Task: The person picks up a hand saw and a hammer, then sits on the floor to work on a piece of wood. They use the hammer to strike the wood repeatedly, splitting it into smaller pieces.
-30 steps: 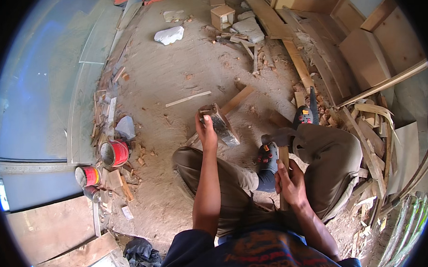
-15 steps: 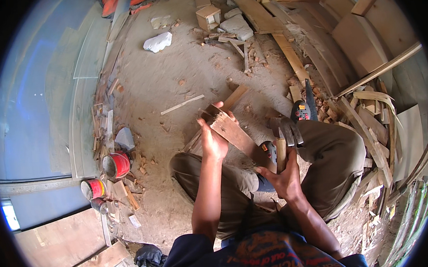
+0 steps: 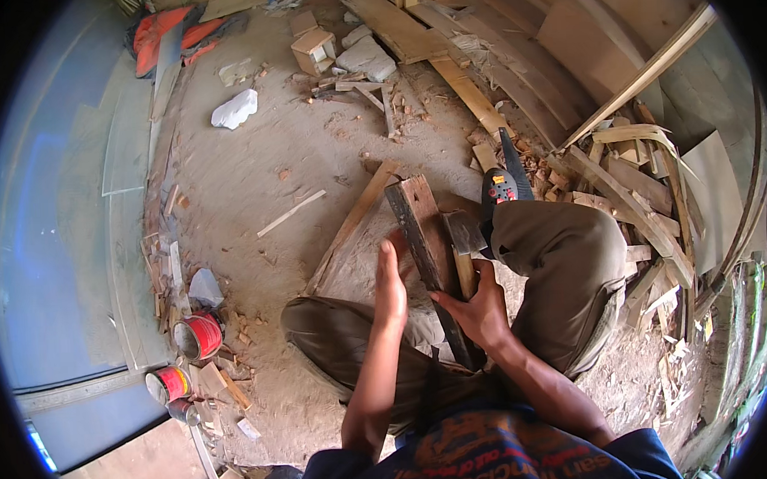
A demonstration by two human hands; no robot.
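My right hand (image 3: 479, 308) is closed round the wooden handle of a hammer (image 3: 464, 232), whose dark metal head points away from me. Its thumb also presses on a length of rough wood (image 3: 424, 238), so the two lie side by side in that grip. The wood is dark along its left side, splintered at the far end, and its near end reaches down between my legs. Just left of it my left hand (image 3: 391, 286) is open, fingers stretched out and palm turned toward the wood; whether the partly hidden fingers touch it I cannot tell.
Beyond my left knee a longer board (image 3: 353, 228) lies slanted on the ground. A handsaw (image 3: 515, 169) rests by my right foot. Red tins (image 3: 201, 335) stand at the left among wood scraps. Boards and offcuts (image 3: 647, 202) pile up at the right, and a white stone (image 3: 235, 109) lies farther off.
The wood has swung from a slant to nearly straight away from me, showing its dark side. My left hand has let go of its far end. The whole view has shifted slightly.
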